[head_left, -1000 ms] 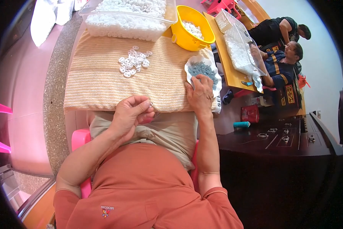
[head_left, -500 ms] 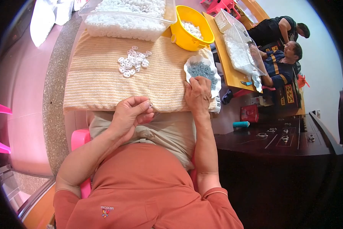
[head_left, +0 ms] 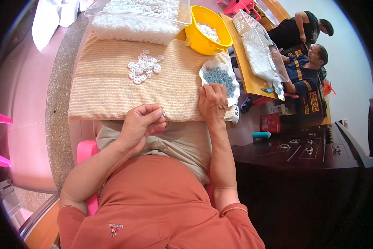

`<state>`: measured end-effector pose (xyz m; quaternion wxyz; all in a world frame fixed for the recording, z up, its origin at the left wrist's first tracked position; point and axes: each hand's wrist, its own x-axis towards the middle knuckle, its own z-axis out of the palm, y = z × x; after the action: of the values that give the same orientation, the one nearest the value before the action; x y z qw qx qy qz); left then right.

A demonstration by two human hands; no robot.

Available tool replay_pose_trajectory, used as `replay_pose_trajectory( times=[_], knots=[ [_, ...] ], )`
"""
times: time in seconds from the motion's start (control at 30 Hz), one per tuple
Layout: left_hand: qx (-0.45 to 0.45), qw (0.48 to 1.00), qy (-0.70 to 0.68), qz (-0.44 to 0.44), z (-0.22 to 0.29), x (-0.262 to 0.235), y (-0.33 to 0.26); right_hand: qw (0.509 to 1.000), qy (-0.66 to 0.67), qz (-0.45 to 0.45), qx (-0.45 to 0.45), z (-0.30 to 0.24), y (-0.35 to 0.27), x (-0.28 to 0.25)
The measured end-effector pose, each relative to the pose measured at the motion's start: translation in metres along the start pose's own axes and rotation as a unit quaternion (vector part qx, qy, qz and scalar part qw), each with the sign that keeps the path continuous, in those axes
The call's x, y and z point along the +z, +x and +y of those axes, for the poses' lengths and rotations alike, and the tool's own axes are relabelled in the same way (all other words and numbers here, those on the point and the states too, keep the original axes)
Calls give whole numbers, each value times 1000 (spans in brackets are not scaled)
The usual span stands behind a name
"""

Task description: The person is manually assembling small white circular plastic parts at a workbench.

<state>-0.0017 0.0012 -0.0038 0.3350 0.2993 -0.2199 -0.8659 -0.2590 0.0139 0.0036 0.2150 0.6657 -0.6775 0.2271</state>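
Observation:
My left hand (head_left: 141, 123) is closed, pinching a small white plastic piece (head_left: 163, 115) between thumb and fingers just over the near edge of the towel. My right hand (head_left: 213, 101) rests with bent fingers at the near side of a white scalloped dish (head_left: 235, 98). Small dark grey pieces (head_left: 218, 77), perhaps screws, fill that dish. The right fingertips are turned away, so what they hold, if anything, is hidden. A loose pile of white two-holed oval pieces (head_left: 145, 67) lies farther up the striped towel (head_left: 105, 89).
A clear bin (head_left: 138, 31) heaped with white pieces stands at the far edge, beside a yellow basin (head_left: 209, 47) with more. At right, two people work around another table (head_left: 251, 84) with a white-filled container. A dark panel (head_left: 277, 155) lies at lower right.
My right hand has drawn back slightly toward me from the grey pieces, its fingers now nearer the dish's rim. The left hand keeps its pinch. A person in black has straightened up.

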Motion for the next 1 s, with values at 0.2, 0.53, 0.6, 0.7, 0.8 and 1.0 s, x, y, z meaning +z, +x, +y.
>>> replay_pose_trajectory(
  times=[0.2, 0.53, 0.6, 0.7, 0.8, 1.0],
  knots=[
    [0, 1000, 2, -3, 0, 0, 0, 997, 57, 33, 30, 3, -2, 5],
    [-7, 1000, 4, -7, 0, -1, 0, 976, 179, 73, 103, 12, -3, 7],
    [-6, 1000, 5, -7, 0, -1, 0, 968, 201, 91, 118, 12, -2, 6],
    [-8, 1000, 5, -8, 0, -2, 0, 961, 221, 98, 137, 16, -2, 5],
    [-10, 1000, 5, -12, 0, 0, -1, 942, 273, 109, 160, 21, -4, 8],
    [-10, 1000, 6, -13, 0, -1, -1, 893, 405, 69, 183, 5, -2, 1]
  ],
)
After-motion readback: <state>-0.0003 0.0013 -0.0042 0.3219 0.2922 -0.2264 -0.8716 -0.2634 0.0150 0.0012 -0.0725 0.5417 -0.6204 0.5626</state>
